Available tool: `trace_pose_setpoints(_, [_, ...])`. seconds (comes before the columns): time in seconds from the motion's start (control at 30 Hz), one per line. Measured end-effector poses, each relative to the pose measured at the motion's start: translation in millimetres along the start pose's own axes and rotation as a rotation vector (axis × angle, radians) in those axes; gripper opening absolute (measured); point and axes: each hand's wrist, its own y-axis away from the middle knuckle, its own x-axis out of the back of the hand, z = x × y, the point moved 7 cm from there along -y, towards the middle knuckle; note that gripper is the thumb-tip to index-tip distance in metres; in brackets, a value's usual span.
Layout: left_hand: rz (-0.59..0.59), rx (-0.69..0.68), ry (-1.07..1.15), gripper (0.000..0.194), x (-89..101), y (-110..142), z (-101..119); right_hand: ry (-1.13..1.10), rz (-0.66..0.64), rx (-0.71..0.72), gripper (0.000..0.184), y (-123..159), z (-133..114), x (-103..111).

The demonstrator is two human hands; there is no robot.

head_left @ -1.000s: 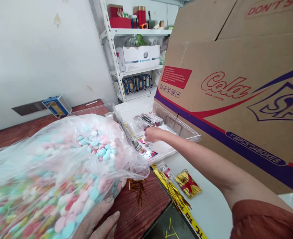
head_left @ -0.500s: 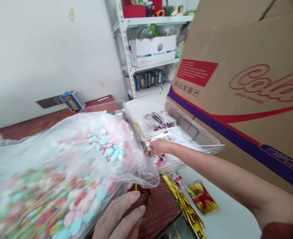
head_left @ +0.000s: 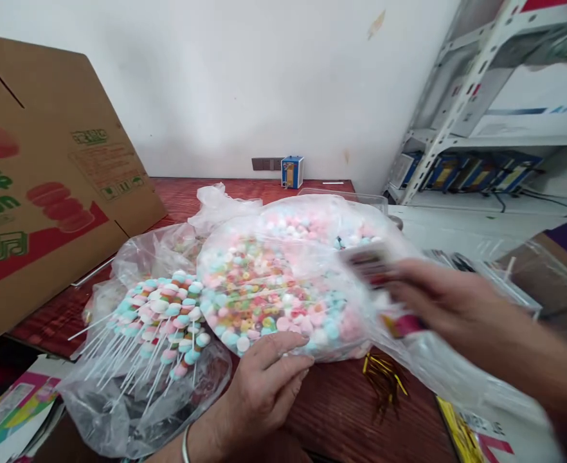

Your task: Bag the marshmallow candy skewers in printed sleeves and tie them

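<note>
My left hand [head_left: 271,379], wearing a bangle, rests at the front edge of a large clear plastic bag of candies [head_left: 259,289]; its fingers are stretched out and it holds nothing. Pastel pink, blue and white candies fill this bag, with coloured ring candies among them. Over its right side my right hand [head_left: 438,292], smeared by motion, grips a printed plastic bag [head_left: 368,260] with dark and red print; its details are blurred. Left of my left hand, candy skewers on white sticks [head_left: 168,315] lie in a heap on another clear plastic bag [head_left: 119,418].
Gold twist ties [head_left: 384,379] lie on the dark red table [head_left: 341,405]. A tall cardboard box [head_left: 47,148] stands at the left. A blue and white boxed device [head_left: 292,172] sits by the wall. White metal shelves [head_left: 461,103] stand at the back right.
The view has swung left. My right hand has come out of the clear tray on the right with a printed bag and moved over the candy bag. My left hand stays by the candies.
</note>
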Motion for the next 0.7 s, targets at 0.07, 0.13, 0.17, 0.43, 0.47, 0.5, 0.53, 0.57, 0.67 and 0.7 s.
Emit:
trace_pose_setpoints(0.07, [0.052, 0.011, -0.030, 0.032, 10.6, 0.9, -8.7, 0.074, -0.418, 0.090, 0.022, -23.7, -38.8, -88.0])
trace_pose_setpoints(0.13, [0.087, 0.030, -0.090, 0.033, 18.5, -1.2, -20.4, 0.198, -0.614, 0.169, 0.022, -47.3, -57.5, -152.6])
trace_pose_setpoints(0.17, [0.082, 0.053, -0.130, 0.033, 20.1, -3.1, -28.4, 0.217, -0.633, 0.170, 0.020, -59.6, -59.5, -173.9])
trace_pose_setpoints(0.43, [-0.159, 0.209, -0.243, 0.030, 4.6, -8.9, -85.0, 0.222, -0.351, -0.088, 0.030, -59.9, -19.7, -175.7])
trace_pose_setpoints(0.47, [-0.163, 0.204, -0.236, 0.032, 4.3, -8.5, -85.1, 0.184, -0.291, -0.157, 0.031, -50.6, -12.9, -172.2])
trace_pose_setpoints(0.5, [-0.164, 0.198, -0.229, 0.034, 4.1, -8.1, -84.5, 0.150, -0.243, -0.205, 0.034, -41.4, -7.4, -172.2])
trace_pose_setpoints(0.53, [-0.162, 0.193, -0.222, 0.034, 4.2, -7.7, -83.5, 0.130, -0.188, -0.233, 0.037, -33.6, -3.1, -174.0])
trace_pose_setpoints(0.57, [-0.158, 0.190, -0.215, 0.034, 4.3, -7.0, -82.5, 0.131, -0.136, -0.248, 0.038, -27.4, 0.4, -177.1])
trace_pose_setpoints(0.67, [-0.142, 0.183, -0.200, 0.031, 3.5, -3.7, -81.4, 0.170, 0.002, -0.243, 0.026, -18.3, 5.9, -185.9])
trace_pose_setpoints(0.7, [-0.135, 0.179, -0.198, 0.031, 3.0, -2.3, -81.6, 0.175, 0.024, -0.234, 0.019, -17.6, 6.6, -187.6])
